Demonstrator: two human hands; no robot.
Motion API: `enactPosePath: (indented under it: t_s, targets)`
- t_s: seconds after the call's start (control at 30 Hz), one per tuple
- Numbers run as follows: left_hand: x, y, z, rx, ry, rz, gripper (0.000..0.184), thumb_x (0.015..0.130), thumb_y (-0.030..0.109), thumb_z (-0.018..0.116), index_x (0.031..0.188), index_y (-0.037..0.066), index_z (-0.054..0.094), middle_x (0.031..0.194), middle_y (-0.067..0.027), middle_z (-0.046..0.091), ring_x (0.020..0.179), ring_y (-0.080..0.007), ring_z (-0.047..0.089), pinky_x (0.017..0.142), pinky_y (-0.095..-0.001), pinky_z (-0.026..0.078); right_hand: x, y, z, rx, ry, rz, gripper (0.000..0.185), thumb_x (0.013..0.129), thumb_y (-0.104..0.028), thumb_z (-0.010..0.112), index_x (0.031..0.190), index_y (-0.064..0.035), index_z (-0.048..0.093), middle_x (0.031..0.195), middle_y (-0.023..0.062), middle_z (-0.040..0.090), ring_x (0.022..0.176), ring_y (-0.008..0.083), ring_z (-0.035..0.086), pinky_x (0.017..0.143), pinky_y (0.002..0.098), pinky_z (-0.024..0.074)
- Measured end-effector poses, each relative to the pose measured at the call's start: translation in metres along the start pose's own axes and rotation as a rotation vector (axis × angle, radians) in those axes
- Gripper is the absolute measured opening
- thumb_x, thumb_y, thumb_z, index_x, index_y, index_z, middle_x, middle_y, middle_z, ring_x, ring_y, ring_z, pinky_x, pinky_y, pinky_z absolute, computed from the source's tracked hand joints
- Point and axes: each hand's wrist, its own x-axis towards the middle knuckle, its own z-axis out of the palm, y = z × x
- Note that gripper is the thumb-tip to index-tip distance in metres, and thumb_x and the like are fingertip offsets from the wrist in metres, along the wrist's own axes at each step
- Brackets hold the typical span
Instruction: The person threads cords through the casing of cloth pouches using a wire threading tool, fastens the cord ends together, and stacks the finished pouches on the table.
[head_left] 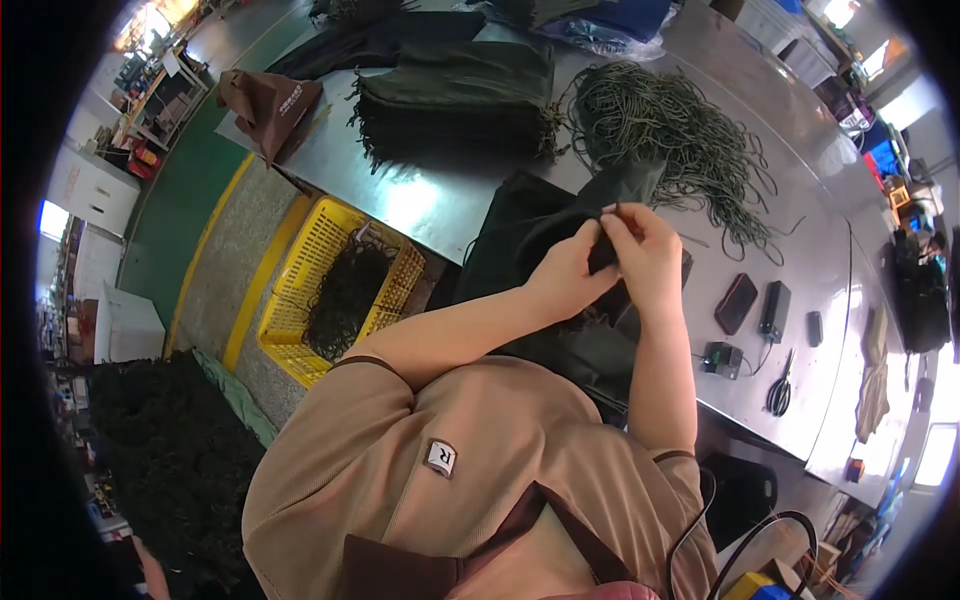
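Note:
Dark green cloth (500, 230) lies bunched at the near edge of the metal table and hangs down toward my lap. My left hand (572, 268) is closed on the cloth, thumb and fingers pressed together. Close beside it, my right hand (645, 250) pinches a raised fold of the same cloth between thumb and fingertips. The hands nearly touch. Whatever small detail sits between the fingertips is too small to make out. Just beyond the hands lies a tangled heap of green cords (660, 120).
Folded fringed dark fabric (455, 105) and a brown bag (268, 108) lie farther back. Right of my hands are a phone (736, 304), a black charger (774, 310) and scissors (780, 393). A yellow crate (290, 290) holding dark strands stands at left.

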Motion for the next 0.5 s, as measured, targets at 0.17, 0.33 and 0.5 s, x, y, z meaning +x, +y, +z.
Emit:
enactPosePath:
  t_s: [0.17,0.33,0.5]
  targets:
    - [-0.02,-0.015,-0.02,0.072,-0.038,0.058,0.043,0.086,0.003,0.066,0.128,0.001,0.054,0.113,-0.0157,0.063,0.099,-0.0264,0.065,0.081,-0.0346,0.053,0.032,0.013,-0.002,0.723,0.192,0.092,0.012,0.099,-0.012,0.064,0.091,-0.0038,0.063,0.068,-0.0033,0.053,0.052,0.0033,0.042,0.046,0.019,0.0279]
    - [-0.06,-0.061,-0.065,0.222,-0.259,-0.041,0.044,0.086,-0.002,0.06,0.13,0.001,0.057,0.111,-0.0172,0.066,0.101,-0.029,0.067,0.086,-0.0365,0.054,0.056,0.042,-0.026,0.941,0.333,0.115,0.011,0.099,-0.012,0.064,0.092,-0.0042,0.063,0.069,-0.0015,0.053,0.048,0.0067,0.041,0.044,0.0216,0.0273]
    - [-0.017,-0.009,-0.032,0.29,0.072,0.198,0.035,0.089,0.007,0.065,0.122,-0.001,0.059,0.105,-0.0186,0.067,0.096,-0.0324,0.068,0.084,-0.037,0.054,0.044,0.027,0.0,0.94,0.158,0.169,0.013,0.099,-0.014,0.064,0.091,-0.004,0.062,0.071,0.0002,0.054,0.048,0.0073,0.042,0.043,0.0209,0.0275]
